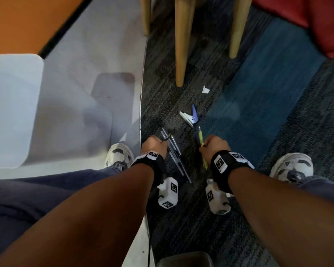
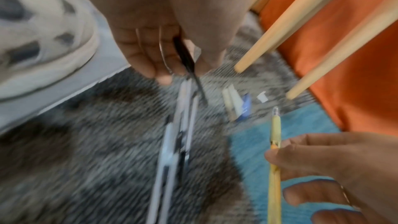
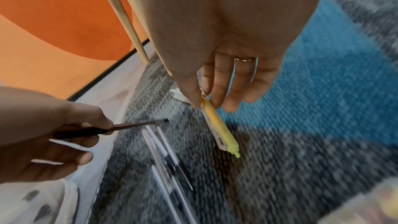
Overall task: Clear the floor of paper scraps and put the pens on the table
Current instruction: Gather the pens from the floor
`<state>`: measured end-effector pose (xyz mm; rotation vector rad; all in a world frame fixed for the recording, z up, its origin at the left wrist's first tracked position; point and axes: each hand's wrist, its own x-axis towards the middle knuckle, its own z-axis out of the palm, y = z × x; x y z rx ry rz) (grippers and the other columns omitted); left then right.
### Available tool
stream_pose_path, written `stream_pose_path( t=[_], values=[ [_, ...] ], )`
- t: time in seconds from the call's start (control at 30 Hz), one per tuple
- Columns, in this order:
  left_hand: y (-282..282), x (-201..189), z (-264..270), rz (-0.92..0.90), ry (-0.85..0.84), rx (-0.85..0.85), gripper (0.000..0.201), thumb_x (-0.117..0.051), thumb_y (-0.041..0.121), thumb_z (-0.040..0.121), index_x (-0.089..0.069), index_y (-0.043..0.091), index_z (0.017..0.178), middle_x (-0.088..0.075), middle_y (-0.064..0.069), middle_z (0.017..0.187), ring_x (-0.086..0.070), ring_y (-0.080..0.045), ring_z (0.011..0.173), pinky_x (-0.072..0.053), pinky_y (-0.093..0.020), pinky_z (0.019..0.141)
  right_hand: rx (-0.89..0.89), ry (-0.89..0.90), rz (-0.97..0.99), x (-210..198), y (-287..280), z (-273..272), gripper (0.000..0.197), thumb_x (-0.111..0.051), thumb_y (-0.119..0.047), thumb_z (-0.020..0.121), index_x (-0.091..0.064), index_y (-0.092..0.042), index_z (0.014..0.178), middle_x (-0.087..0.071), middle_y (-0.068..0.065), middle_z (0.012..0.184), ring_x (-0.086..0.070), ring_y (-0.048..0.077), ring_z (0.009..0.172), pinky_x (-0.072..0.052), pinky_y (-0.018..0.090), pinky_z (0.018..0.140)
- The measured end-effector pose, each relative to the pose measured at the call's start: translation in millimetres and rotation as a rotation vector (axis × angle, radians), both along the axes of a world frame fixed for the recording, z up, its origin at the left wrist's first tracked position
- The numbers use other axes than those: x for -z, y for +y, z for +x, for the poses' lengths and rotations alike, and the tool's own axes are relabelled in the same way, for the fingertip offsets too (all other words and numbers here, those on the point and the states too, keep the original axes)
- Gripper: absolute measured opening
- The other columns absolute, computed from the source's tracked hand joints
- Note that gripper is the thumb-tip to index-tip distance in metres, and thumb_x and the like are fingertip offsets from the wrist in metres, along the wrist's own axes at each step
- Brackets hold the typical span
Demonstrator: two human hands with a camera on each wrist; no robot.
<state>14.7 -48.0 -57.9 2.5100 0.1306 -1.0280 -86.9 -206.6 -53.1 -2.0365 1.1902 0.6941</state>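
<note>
My left hand pinches a thin black pen just above the grey carpet. Several clear pens lie under that hand; I cannot tell whether it touches them. They show blurred in the left wrist view and the right wrist view. To the right, my right hand pinches a yellow pen between thumb and fingers, its tip low over the carpet. Farther ahead on the floor are a white paper scrap and a white scrap beside a blue one.
Wooden chair legs stand just beyond the scraps. A pale floor panel borders the carpet on the left, with a white rounded top above it. My shoes flank both hands. A red cushion sits far right.
</note>
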Motion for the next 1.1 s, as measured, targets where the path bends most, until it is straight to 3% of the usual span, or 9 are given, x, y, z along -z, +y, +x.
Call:
stream_pose_path(
  t=[0.07, 0.17, 0.3, 0.43, 0.57, 0.73, 0.87, 0.97, 1.1],
  values=[
    [-4.5, -21.0, 6.4, -0.040, -0.047, -0.018, 0.012, -0.060, 0.027, 0.088, -0.059, 0.019, 0.080, -0.064, -0.007, 0.086, -0.054, -0.025, 0.070, -0.040, -0.027, 0.062, -0.009, -0.059, -0.035, -22.4, -6.8, 5.1, 0.016, -0.064, -0.020, 0.087, -0.061, -0.009, 0.099, -0.066, 0.014, 0.100, -0.063, 0.033, 0.096, -0.049, 0.032, 0.075],
    [-12.0, -56.8, 12.5, -0.094, -0.100, -0.025, 0.008, -0.066, 0.025, 0.084, -0.066, 0.019, 0.090, -0.064, -0.003, 0.089, -0.061, -0.024, 0.080, -0.043, -0.024, 0.063, -0.005, -0.133, -0.095, -57.5, -12.6, 8.3, 0.015, -0.063, -0.018, 0.086, -0.062, -0.010, 0.099, -0.066, 0.013, 0.101, -0.063, 0.031, 0.097, -0.049, 0.030, 0.076],
    [-26.1, -108.6, 18.2, -0.243, -0.160, -0.084, 0.009, -0.070, 0.014, 0.082, -0.065, 0.020, 0.087, -0.067, -0.002, 0.088, -0.058, -0.014, 0.066, -0.045, -0.019, 0.056, -0.001, -0.231, -0.139, -108.0, -15.1, 9.5, 0.010, -0.065, -0.021, 0.086, -0.059, -0.013, 0.090, -0.066, 0.012, 0.099, -0.064, 0.030, 0.097, -0.052, 0.032, 0.081],
    [-39.6, -175.2, 27.6, -0.330, -0.299, 0.030, 0.018, -0.069, 0.021, 0.083, -0.071, 0.015, 0.100, -0.070, -0.004, 0.095, -0.065, -0.022, 0.092, -0.044, -0.021, 0.076, 0.016, -0.360, -0.169, -171.1, -28.1, 14.0, 0.011, -0.067, -0.024, 0.083, -0.056, -0.026, 0.081, -0.067, 0.006, 0.096, -0.062, 0.026, 0.089, -0.048, 0.025, 0.075],
    [-52.7, -246.3, 48.7, -0.439, -0.449, 0.106, 0.025, -0.067, 0.024, 0.086, -0.070, 0.015, 0.109, -0.072, -0.003, 0.103, -0.065, -0.022, 0.101, -0.047, -0.025, 0.084, 0.011, -0.483, -0.270, -240.5, -52.9, 29.8, 0.009, -0.067, -0.025, 0.079, -0.059, -0.026, 0.077, -0.070, 0.003, 0.089, -0.065, 0.025, 0.090, -0.049, 0.026, 0.077],
    [-75.2, -342.0, 68.1, -0.671, -0.600, 0.222, 0.014, -0.068, 0.016, 0.085, -0.072, 0.015, 0.099, -0.073, 0.000, 0.093, -0.067, -0.018, 0.088, -0.047, -0.024, 0.075, -0.063, -0.636, -0.401, -322.7, -76.8, 52.7, 0.006, -0.062, -0.026, 0.075, -0.058, -0.026, 0.078, -0.071, 0.002, 0.089, -0.065, 0.028, 0.091, -0.052, 0.032, 0.080],
    [-100.2, -403.6, 83.5, -0.792, -0.680, 0.305, 0.020, -0.071, 0.019, 0.082, -0.067, 0.022, 0.101, -0.074, -0.001, 0.085, -0.069, -0.023, 0.084, -0.056, -0.038, 0.081, -0.027, -0.775, -0.445, -389.3, -93.8, 71.4, 0.014, -0.061, -0.026, 0.075, -0.063, -0.025, 0.089, -0.072, 0.002, 0.087, -0.065, 0.026, 0.085, -0.053, 0.031, 0.077],
    [-119.1, -440.5, 93.1, -0.847, -0.718, 0.361, 0.018, -0.072, 0.020, 0.082, -0.066, 0.023, 0.099, -0.074, 0.000, 0.086, -0.070, -0.019, 0.083, -0.056, -0.039, 0.082, -0.040, -0.843, -0.475, -426.7, -108.0, 85.3, 0.011, -0.059, -0.026, 0.075, -0.062, -0.027, 0.085, -0.072, 0.001, 0.085, -0.065, 0.023, 0.080, -0.055, 0.034, 0.075],
    [-142.3, -473.7, 108.0, -0.894, -0.774, 0.378, 0.021, -0.071, 0.011, 0.083, -0.066, 0.014, 0.103, -0.074, -0.003, 0.091, -0.070, -0.022, 0.088, -0.056, -0.037, 0.082, -0.011, -0.878, -0.567, -457.6, -128.2, 103.7, 0.003, -0.060, -0.027, 0.077, -0.058, -0.027, 0.075, -0.070, 0.003, 0.085, -0.063, 0.028, 0.083, -0.053, 0.035, 0.076]
  ],
)
